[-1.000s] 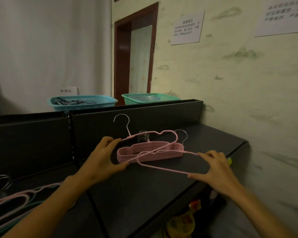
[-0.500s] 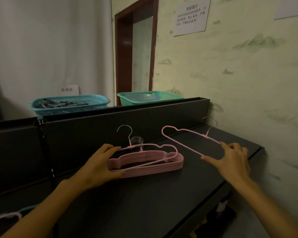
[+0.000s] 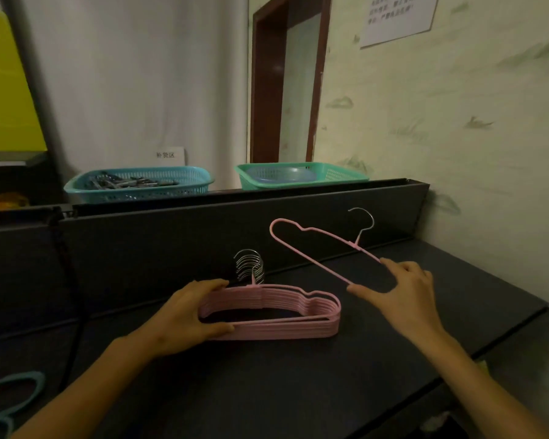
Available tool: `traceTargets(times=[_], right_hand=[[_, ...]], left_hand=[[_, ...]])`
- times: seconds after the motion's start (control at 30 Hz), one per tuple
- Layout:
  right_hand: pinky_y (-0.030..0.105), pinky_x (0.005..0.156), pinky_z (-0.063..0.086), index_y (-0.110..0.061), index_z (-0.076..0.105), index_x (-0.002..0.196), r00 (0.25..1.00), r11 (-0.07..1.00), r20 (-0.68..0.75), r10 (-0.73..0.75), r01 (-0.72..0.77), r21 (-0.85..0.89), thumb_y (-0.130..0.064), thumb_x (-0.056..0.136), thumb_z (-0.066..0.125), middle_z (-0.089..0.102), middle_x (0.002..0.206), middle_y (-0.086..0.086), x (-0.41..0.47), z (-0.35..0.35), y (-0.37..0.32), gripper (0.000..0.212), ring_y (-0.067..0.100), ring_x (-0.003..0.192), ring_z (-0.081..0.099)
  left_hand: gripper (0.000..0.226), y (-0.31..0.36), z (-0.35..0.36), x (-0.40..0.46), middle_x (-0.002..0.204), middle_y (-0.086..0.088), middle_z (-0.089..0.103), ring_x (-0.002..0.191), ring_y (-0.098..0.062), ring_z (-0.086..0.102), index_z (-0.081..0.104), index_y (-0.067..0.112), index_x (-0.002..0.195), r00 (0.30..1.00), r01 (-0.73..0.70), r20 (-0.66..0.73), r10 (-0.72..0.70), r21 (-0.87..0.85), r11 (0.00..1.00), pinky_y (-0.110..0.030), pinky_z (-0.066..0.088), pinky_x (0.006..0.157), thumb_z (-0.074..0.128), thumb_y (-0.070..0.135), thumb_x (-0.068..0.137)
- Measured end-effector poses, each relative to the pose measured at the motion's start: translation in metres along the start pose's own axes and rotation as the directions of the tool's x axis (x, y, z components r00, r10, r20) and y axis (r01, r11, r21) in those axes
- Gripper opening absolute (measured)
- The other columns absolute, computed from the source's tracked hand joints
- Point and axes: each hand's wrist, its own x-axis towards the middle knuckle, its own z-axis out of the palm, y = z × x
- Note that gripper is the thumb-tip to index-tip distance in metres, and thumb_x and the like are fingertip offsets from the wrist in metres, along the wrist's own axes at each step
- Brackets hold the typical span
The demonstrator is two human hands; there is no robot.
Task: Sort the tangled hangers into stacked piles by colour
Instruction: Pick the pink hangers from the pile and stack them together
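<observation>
Right hand (image 3: 403, 289) pinches the right end of a single pink hanger (image 3: 317, 248), thumb under the lower bar, fingers on the upper; hanger held off the black shelf (image 3: 298, 391), tilted, chrome hook up toward the back panel. Left hand (image 3: 184, 315) grips the left end of the pink hanger stack (image 3: 276, 315), thumb at the front edge, fingers curled over the back; the stack lies flat on the shelf with its hooks nested upright at the rear.

Key relation: stack sits below and to the left of the held hanger, just beside it, not touching. The stack's long axis runs left-right; the held hanger's runs diagonally, far end pointing up-left. Judgement: the hanger needs rotating flat and parallel, hook lined over the nested hooks, then lowering. Right hand does the carrying; left steadies.

Teal hangers (image 3: 16, 394) lie at lower left, well apart
</observation>
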Motion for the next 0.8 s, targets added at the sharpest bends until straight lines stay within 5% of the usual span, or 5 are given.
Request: traceTargets(times=[0.1,0.4,0.67,0.8], right_hand=[[0.029,0.087,0.032,-0.015,0.049,0.139,0.998,0.998,0.042,-0.046,0.044,0.047,-0.059,0.065,0.077,0.047,0.129,0.01,0.002,0.006,-0.007,0.09,0.026,0.121,0.037],[0.026,0.087,0.033,-0.016,0.048,0.14,0.99,0.989,0.059,-0.128,0.123,0.083,-0.07,0.058,0.066,0.047,0.125,0.004,0.004,0.015,-0.026,0.1,0.019,0.118,0.036],[0.024,0.088,0.032,-0.014,0.047,0.141,0.981,0.983,0.068,-0.18,0.177,0.042,-0.068,0.06,0.068,0.048,0.122,0.003,-0.001,0.02,-0.036,0.099,0.018,0.116,0.036],[0.024,0.089,0.032,-0.015,0.046,0.142,0.982,0.985,0.076,-0.172,0.171,0.022,-0.068,0.061,0.069,0.047,0.124,0.002,-0.003,0.019,-0.037,0.099,0.017,0.118,0.035]], left_hand=[[0.087,-0.001,0.001,-0.001,0.136,0.012,0.044,0.121,-0.002,0.042,0.029,0.035,0.141,1.0,0.017,-0.015,-0.017,-0.006,1.0,-0.037,0.032,0.112,0.072,0.055,0.068],[0.09,-0.006,-0.004,0.002,0.135,0.014,0.044,0.115,0.001,0.047,0.028,0.037,0.141,0.998,0.024,0.052,-0.022,-0.029,0.999,-0.019,0.043,0.095,0.07,0.058,0.065],[0.104,-0.015,-0.006,0.005,0.133,0.016,0.045,0.116,0.0,0.048,0.025,0.042,0.14,0.996,-0.005,0.089,0.01,-0.049,0.999,-0.028,0.045,0.098,0.055,0.085,0.05],[0.094,-0.016,-0.003,0.005,0.135,0.014,0.045,0.117,-0.003,0.048,0.024,0.043,0.139,0.997,-0.004,0.081,0.009,-0.065,0.998,-0.033,0.047,0.099,0.066,0.069,0.06]])
